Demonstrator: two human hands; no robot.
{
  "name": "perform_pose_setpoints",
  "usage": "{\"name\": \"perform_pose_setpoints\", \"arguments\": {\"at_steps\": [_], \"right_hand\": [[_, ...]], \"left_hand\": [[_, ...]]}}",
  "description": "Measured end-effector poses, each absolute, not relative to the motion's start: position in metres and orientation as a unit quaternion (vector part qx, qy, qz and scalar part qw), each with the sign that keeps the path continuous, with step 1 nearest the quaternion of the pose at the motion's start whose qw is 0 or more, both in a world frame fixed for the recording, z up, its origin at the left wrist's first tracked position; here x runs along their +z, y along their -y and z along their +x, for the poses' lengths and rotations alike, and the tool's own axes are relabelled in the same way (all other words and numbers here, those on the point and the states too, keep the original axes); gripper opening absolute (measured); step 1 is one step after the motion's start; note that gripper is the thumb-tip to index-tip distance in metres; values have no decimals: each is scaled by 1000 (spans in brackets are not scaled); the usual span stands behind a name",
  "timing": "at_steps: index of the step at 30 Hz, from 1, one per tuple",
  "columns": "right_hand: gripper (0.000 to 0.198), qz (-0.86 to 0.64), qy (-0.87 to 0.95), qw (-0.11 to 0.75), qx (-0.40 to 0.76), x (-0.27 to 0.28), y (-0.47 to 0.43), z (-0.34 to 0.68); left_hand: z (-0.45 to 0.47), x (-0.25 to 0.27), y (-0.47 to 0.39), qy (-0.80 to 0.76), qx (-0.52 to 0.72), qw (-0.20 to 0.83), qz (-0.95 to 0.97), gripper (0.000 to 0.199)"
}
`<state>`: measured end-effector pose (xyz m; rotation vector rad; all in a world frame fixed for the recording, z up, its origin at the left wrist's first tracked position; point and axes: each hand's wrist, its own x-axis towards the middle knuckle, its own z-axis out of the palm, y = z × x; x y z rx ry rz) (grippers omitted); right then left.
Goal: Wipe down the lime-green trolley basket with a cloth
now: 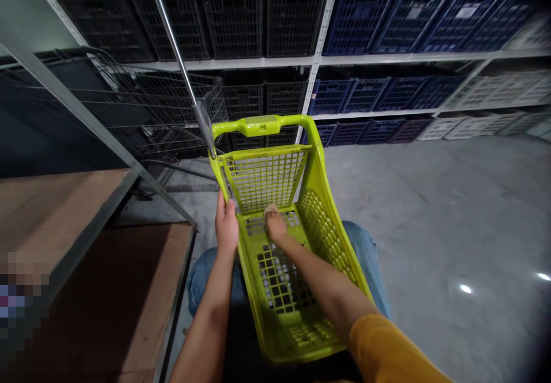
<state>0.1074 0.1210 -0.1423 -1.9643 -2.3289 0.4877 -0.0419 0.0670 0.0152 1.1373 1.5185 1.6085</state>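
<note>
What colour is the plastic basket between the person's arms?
Bright yellow-green; the basket shows in the head view.

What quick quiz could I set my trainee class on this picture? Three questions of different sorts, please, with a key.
1. Multiple choice: where is the right hand with the pale cloth-like piece?
A) On the concrete floor
B) Inside the yellow-green basket
C) On a shelf

2. True or false: the left hand is at the basket's left edge, next to where the metal pole meets it.

3. Fill in the colour: on the top row, the crates directly to the right of the black crates are ____.

Key: 1. B; 2. True; 3. Blue.
</note>
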Motion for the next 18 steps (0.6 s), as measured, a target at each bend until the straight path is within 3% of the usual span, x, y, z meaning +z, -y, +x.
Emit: {"name": "perform_pose_setpoints", "arguments": {"at_steps": [5, 10, 18], "right_hand": [[42, -568, 795, 26, 213, -138, -131, 126], [61, -525, 822, -20, 219, -145, -135, 143], [44, -501, 844, 26, 190, -145, -140, 131]], "left_hand": [[-43, 13, -69, -577, 609, 321, 440, 54], [-44, 12, -70, -579, 608, 322, 437, 53], [-43, 9, -75, -574, 624, 339, 408, 51]]}}
